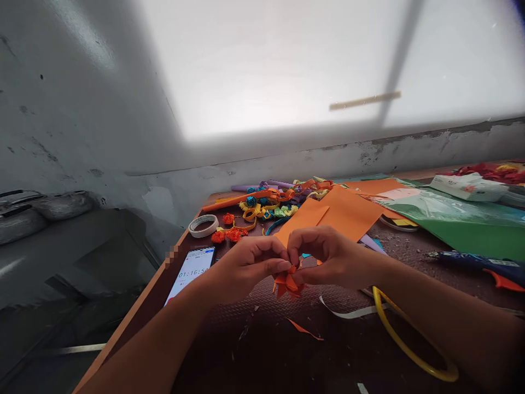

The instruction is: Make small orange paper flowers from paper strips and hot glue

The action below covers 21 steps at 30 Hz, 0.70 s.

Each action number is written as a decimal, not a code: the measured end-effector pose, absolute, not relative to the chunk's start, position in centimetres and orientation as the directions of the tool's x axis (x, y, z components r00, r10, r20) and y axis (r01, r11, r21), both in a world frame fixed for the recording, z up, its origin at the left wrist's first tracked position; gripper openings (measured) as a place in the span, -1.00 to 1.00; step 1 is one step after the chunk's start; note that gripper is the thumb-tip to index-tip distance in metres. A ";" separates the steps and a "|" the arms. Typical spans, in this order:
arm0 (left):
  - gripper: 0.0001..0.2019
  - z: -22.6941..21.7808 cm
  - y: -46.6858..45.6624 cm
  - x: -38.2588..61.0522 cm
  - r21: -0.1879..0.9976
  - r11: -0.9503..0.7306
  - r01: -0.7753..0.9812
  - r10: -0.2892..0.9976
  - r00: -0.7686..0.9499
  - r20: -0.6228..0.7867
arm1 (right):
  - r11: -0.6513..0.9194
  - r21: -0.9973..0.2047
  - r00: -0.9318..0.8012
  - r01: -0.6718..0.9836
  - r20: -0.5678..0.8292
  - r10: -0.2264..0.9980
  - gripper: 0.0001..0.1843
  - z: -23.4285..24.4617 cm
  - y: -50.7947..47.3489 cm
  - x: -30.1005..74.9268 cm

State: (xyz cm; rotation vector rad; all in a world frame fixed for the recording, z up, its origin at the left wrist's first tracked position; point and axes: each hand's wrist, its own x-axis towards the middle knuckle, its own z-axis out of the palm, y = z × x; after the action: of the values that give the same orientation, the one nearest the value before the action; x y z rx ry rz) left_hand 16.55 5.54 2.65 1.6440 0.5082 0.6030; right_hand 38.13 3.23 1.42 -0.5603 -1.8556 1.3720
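Between my two hands, just above the dark red tabletop (246, 339), is an orange paper flower (289, 285) with pointed folded petals. My left hand (250, 268) pinches it from the left, thumb and forefinger at its upper part. From the other side my right hand (324, 257) is also closed on it, fingertips meeting those of the left. The fingers cover the flower's top. Orange paper sheets (348, 210) lie behind the hands. A thin orange scrap (304, 329) lies below the flower.
At left are a phone (191, 273) showing a timer and a tape roll (203, 225). Curled paper strips and flowers (266, 205) pile up behind. On the right are a yellow ring (414, 345), orange-handled scissors (504, 280), green sheets (463, 227) and a tissue pack (470, 187).
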 end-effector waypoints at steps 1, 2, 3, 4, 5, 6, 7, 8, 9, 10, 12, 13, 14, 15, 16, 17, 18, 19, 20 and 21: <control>-0.86 2.6 5.5 16.6 0.990 -0.142 -0.003 0.627 0.773 0.093 | 0.323 -0.943 -0.629 -0.082 0.300 0.717 -0.83 1.4 3.2 38.1; -0.86 2.7 5.6 16.6 0.991 -0.135 -0.001 0.622 0.778 0.085 | 0.320 -0.944 -0.629 -0.075 0.294 0.719 -0.83 1.4 3.2 38.1; -0.85 2.7 5.6 16.6 0.991 -0.131 -0.001 0.620 0.780 0.083 | 0.326 -0.943 -0.626 -0.063 0.292 0.724 -0.84 1.4 3.2 38.1; -0.85 2.7 5.6 16.6 0.991 -0.134 -0.001 0.623 0.777 0.085 | 0.339 -0.940 -0.618 -0.045 0.293 0.730 -0.85 1.4 3.2 38.2; -0.84 2.8 5.7 16.6 0.989 -0.145 0.002 0.630 0.771 0.091 | 0.353 -0.935 -0.609 -0.024 0.293 0.737 -0.85 1.4 3.2 38.2; -0.83 2.8 5.7 16.6 0.987 -0.160 0.010 0.639 0.763 0.096 | 0.363 -0.932 -0.601 -0.002 0.291 0.745 -0.86 1.5 3.2 38.2; -0.83 2.9 5.7 16.6 0.984 -0.175 0.021 0.647 0.756 0.099 | 0.369 -0.929 -0.594 0.018 0.287 0.751 -0.87 1.5 3.2 38.2; -0.82 2.9 5.7 16.5 0.981 -0.189 0.034 0.654 0.750 0.100 | 0.372 -0.928 -0.592 0.029 0.284 0.755 -0.87 1.5 3.2 38.2; -0.82 2.9 5.8 16.5 0.978 -0.201 0.046 0.659 0.745 0.100 | 0.374 -0.927 -0.592 0.031 0.284 0.754 -0.88 1.5 3.2 38.2; -0.82 2.9 5.8 16.5 0.976 -0.209 0.056 0.663 0.742 0.099 | 0.376 -0.926 -0.595 0.027 0.288 0.751 -0.88 1.5 3.3 38.2; -0.82 2.8 5.8 16.4 0.975 -0.215 0.065 0.662 0.743 0.096 | 0.383 -0.924 -0.602 0.008 0.301 0.739 -0.87 1.5 3.3 38.2; -0.83 2.8 5.8 16.4 0.975 -0.215 0.063 0.658 0.746 0.097 | 0.384 -0.923 -0.606 -0.004 0.307 0.734 -0.86 1.5 3.3 38.2; -0.83 2.8 5.8 16.4 0.975 -0.215 0.062 0.655 0.749 0.097 | 0.382 -0.924 -0.608 -0.013 0.310 0.731 -0.85 1.5 3.3 38.2; -0.84 2.8 5.8 16.4 0.974 -0.217 0.061 0.653 0.751 0.098 | 0.377 -0.926 -0.610 -0.018 0.310 0.730 -0.84 1.5 3.3 38.2; -0.84 2.7 5.8 16.4 0.974 -0.219 0.061 0.653 0.751 0.100 | 0.372 -0.928 -0.611 -0.022 0.307 0.730 -0.83 1.5 3.3 38.2; -0.84 2.7 5.8 16.4 0.973 -0.222 0.059 0.653 0.751 0.103 | 0.366 -0.930 -0.611 -0.023 0.303 0.731 -0.83 1.5 3.3 38.2; -0.83 2.7 5.7 16.4 0.974 -0.221 0.058 0.653 0.751 0.103 | 0.361 -0.932 -0.610 -0.020 0.297 0.734 -0.84 1.5 3.3 38.2; -0.82 2.7 5.7 16.4 0.975 -0.216 0.056 0.652 0.751 0.101 | 0.356 -0.934 -0.610 -0.015 0.291 0.737 -0.84 1.4 3.3 38.2; -0.81 2.7 5.7 16.4 0.977 -0.207 0.054 0.651 0.753 0.096 | 0.349 -0.937 -0.611 -0.009 0.282 0.740 -0.84 1.4 3.3 38.2; -0.81 2.6 5.7 16.4 0.980 -0.194 0.049 0.648 0.757 0.090 | 0.340 -0.941 -0.614 -0.006 0.272 0.741 -0.84 1.4 3.3 38.3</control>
State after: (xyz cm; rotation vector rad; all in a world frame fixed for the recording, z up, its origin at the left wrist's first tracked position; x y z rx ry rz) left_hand 16.43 5.66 2.64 1.6997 0.5563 0.5923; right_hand 38.26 3.28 1.42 -0.6446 -1.8918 1.3325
